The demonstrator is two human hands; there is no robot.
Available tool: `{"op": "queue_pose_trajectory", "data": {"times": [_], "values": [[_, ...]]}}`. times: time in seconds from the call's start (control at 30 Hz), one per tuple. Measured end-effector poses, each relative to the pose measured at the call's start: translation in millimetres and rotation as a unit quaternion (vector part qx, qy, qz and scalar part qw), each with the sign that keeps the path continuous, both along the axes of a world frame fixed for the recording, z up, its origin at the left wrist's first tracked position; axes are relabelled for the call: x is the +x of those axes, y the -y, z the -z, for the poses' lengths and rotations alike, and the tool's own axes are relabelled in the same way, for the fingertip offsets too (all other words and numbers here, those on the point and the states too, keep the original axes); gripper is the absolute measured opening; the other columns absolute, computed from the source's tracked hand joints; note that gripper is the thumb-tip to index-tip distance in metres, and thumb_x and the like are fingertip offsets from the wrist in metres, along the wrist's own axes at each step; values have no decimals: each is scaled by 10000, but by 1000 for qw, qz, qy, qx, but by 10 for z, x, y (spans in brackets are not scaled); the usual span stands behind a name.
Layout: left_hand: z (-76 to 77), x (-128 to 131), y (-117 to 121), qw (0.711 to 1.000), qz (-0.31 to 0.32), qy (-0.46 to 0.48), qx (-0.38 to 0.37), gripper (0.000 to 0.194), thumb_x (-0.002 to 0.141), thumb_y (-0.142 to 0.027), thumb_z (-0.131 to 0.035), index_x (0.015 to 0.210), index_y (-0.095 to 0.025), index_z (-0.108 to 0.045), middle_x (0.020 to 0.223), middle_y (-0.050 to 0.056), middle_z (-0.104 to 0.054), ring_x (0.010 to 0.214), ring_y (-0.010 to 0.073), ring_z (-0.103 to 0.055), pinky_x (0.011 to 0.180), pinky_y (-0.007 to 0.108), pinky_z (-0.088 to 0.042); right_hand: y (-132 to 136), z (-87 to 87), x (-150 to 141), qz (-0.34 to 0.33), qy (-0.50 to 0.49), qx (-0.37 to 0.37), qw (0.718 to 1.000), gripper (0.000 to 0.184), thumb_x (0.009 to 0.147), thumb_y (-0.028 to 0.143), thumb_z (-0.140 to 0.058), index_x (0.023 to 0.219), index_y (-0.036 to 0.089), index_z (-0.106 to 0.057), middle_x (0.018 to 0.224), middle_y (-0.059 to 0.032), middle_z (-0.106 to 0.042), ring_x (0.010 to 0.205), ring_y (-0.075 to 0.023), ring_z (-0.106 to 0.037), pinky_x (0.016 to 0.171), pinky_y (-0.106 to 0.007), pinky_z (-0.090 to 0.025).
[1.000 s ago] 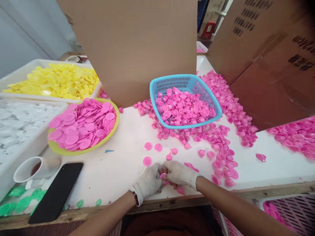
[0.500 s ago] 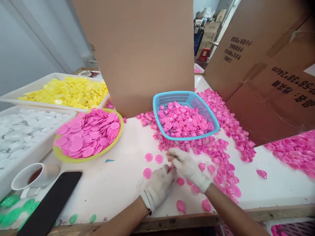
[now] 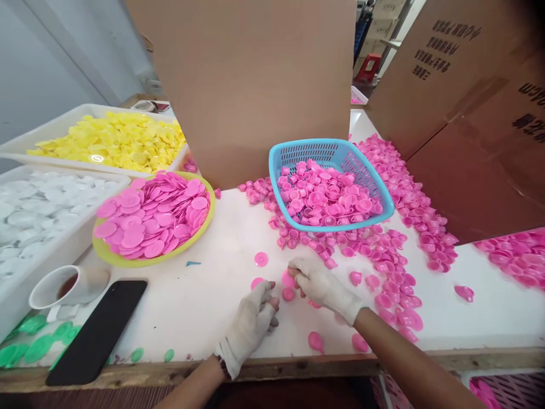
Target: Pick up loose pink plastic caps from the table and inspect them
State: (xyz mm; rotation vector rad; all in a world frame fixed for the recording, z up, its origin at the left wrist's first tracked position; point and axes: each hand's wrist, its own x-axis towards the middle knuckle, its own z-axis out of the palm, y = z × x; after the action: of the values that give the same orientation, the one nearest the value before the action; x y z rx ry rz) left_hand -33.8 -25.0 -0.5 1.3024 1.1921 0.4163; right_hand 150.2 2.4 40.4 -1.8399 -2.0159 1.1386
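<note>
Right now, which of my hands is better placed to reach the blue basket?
Probably your right hand: it is closer to the blue basket, while your left hand is farther back, nearer your body. The right hand is at a pink disc, though; whether it grips it is unclear.

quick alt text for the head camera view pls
A person's gloved left hand and right hand are low over a white tabletop, the right close by a small pink disc. Beyond them sits a blue basket of small pink cups; to the left are a yellow bowl of pink discs, a black smartphone and a white cup of dark liquid.
</note>
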Motion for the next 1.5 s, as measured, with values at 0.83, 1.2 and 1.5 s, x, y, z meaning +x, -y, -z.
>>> {"op": "queue_pose_trajectory", "data": {"times": [0.83, 1.2, 1.5], "values": [[101, 165, -213, 993, 18, 2, -113, 189, 802, -361, -538, 782, -183, -477, 562, -13, -595, 486, 109, -553, 476, 217, -420, 226, 459, -19, 103, -228, -205, 946, 70, 808, 157, -425, 843, 204, -464, 643, 51, -541, 436, -72, -546, 397, -157, -395], [-62, 221, -257, 991, 74, -100, -54, 188, 751, -332, -587, 802, -213, -452, 541, -51, -549, 443, 114, -543, 437, 197, -359, 109, 331, -119, 112, -179, -268, 940, 91, 769, 135, -464, 822, 207, -479, 554, 46, -516, 393, -93, -502, 378, -183, -376], [-74, 319, -213, 925, 149, -131, 323, 337, 824, -112, -413, 1134, -208, -505, 1174, 101, -584, 897, 207, -617, 763, 336, -486, -97, -386, 306, 317, -460, 56, 828, 239, 782, 288, -496, 1000, 239, -412, 806, 16, -573, 602, -120, -615, 503, -225, -478]]}}
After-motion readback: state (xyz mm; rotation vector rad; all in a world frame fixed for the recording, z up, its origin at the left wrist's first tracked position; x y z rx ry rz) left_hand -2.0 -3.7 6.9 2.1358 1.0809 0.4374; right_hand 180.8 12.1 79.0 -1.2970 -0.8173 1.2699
